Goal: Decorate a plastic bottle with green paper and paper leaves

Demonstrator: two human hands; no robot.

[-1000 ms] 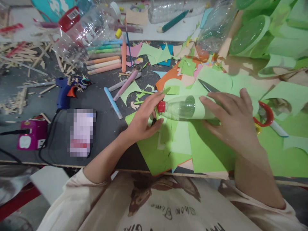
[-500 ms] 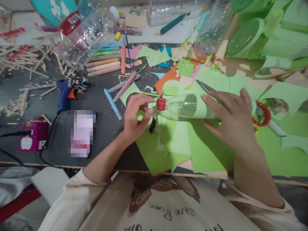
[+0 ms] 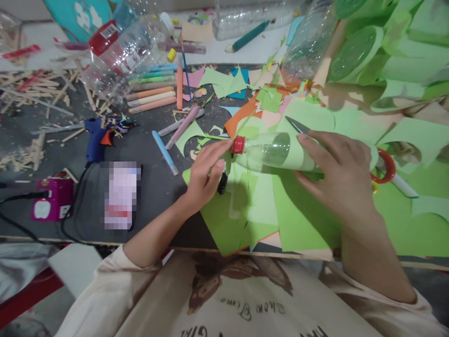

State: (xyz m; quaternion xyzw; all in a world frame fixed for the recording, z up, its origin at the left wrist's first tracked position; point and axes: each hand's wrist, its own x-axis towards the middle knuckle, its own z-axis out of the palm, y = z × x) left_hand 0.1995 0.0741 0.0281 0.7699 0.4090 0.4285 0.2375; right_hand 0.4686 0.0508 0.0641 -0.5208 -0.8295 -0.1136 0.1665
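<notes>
A clear plastic bottle (image 3: 270, 150) with a red cap (image 3: 238, 144) lies on its side, wrapped in light green paper. My right hand (image 3: 336, 173) is wrapped over the bottle's papered body and holds it slightly tilted up off the table. My left hand (image 3: 206, 171) sits just left of the cap, fingers curled, with a small black object (image 3: 222, 183) under its fingertips. Green paper sheets (image 3: 298, 215) lie beneath both hands.
Red-handled scissors (image 3: 384, 164) lie behind my right hand. A blue glue gun (image 3: 94, 138), a purple box (image 3: 51, 203), markers (image 3: 152, 96), wooden sticks (image 3: 31, 89) and empty bottles (image 3: 122, 47) crowd the left and back. Paper scraps (image 3: 228, 79) cover the middle.
My left hand lifted off the paper toward the cap, then came down beside the black object. The bottle's cap end rose a little and shifted right.
</notes>
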